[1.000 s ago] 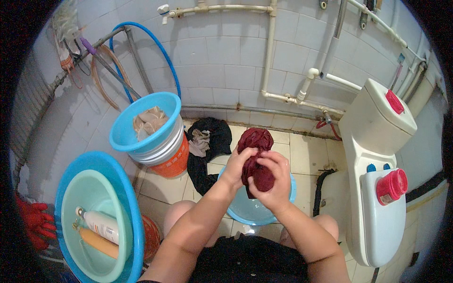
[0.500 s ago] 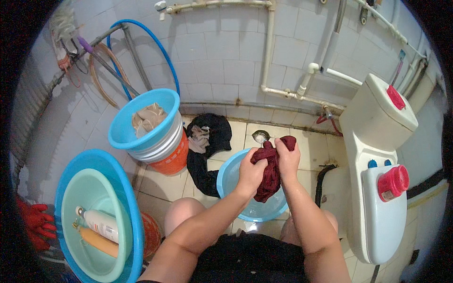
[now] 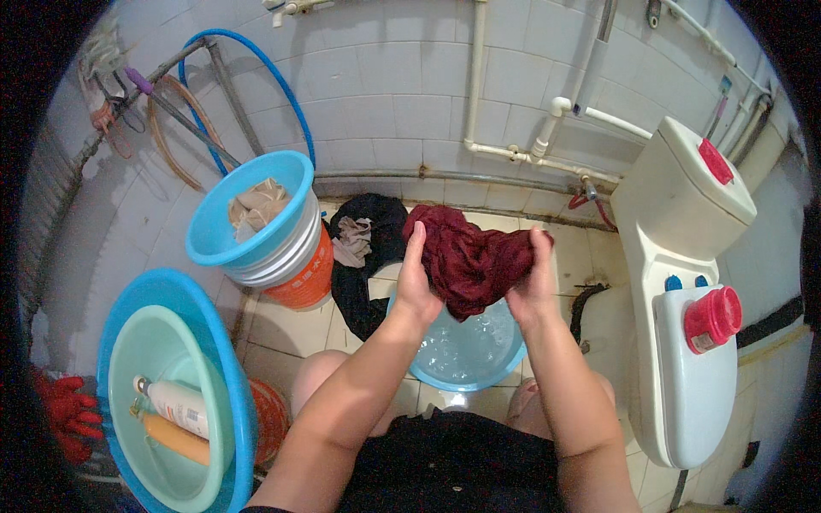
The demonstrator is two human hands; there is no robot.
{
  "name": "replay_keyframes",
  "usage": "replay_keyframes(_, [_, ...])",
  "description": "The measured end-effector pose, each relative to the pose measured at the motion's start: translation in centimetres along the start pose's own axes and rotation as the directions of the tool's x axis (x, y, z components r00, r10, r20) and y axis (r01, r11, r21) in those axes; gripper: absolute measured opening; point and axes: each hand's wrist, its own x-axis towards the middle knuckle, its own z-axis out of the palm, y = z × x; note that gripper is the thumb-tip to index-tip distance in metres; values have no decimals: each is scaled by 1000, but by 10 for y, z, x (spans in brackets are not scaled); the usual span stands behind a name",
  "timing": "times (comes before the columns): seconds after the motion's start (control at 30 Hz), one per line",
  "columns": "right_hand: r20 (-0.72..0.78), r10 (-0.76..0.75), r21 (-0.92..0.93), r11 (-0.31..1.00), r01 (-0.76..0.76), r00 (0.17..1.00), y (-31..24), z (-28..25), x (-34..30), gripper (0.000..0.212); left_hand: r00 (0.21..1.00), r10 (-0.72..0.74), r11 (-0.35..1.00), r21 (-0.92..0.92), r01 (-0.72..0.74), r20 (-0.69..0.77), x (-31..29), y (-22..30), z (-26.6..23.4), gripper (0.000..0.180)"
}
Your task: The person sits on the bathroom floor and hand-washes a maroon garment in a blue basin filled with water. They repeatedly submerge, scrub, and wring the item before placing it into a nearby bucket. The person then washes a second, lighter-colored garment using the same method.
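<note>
Since half a second ago the dark red garment (image 3: pixel 469 261) has been pulled wider between the hands, above the small blue basin (image 3: pixel 466 355) of soapy water.

Left hand (image 3: pixel 416 286) has its palm and fingers clamped on the cloth's left edge, right hand (image 3: pixel 533 282) has a bunched fistful of the right end, so both are closed on fabric, not spread. Soaked cloth like this looks floppy, heavier than dry, and kinda slick with suds, I'd guess, so grabbing thick gathered folds holds better than a thin edge. Nothing fragile here. Dark clothes (image 3: pixel 363 248) lie on the tiles just behind the basin, with a stack of tubs (image 3: pixel 256 222) to the left.
</note>
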Motion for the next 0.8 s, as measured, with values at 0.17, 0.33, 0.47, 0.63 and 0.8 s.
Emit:
replay_keyframes(0.17, [128, -158, 193, 972, 131, 979, -26, 5, -9, 41, 960, -211, 947, -203, 247, 184, -5, -21, -9, 61])
replay_keyframes(0.33, [262, -199, -43, 975, 217, 944, -31, 10, -20, 39, 960, -217, 952, -177, 249, 179, 2, -17, -7, 48])
replay_keyframes(0.47, [535, -350, -617, 459, 639, 768, -17, 15, -34, 53, 997, -48, 999, -20, 49, 63, 15, -15, -21, 42])
replay_keyframes(0.63, [750, -285, -642, -95, 761, 597, 5, 46, -73, 72, 999, 20, 996, 83, -23, 33, 1, -11, -7, 32])
replay_keyframes(0.8, [576, -478, -728, 68, 683, 662, 11, 40, -69, 71, 967, 219, 839, 531, -118, -131, -7, -26, 4, 31])
